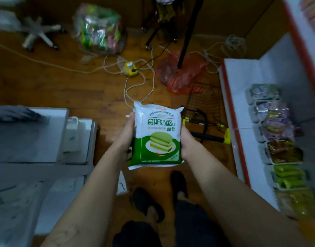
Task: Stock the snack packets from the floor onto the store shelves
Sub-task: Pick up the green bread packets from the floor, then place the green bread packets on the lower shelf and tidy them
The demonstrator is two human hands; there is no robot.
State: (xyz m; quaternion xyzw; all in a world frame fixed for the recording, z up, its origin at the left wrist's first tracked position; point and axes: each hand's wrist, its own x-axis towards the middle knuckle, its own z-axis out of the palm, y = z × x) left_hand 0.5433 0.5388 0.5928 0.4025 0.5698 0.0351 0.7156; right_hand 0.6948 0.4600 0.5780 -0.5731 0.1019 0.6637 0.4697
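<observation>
While both hands are gripping it, the green-and-white snack packet is hanging upright in the air above the wooden floor. The left hand is curling round its left edge and the right hand round its right edge. Just to the right, a wire basket is lying on the floor. Further right, a white shelf is carrying a row of packets, and far ahead a clear bag of snacks is sitting on the floor.
</observation>
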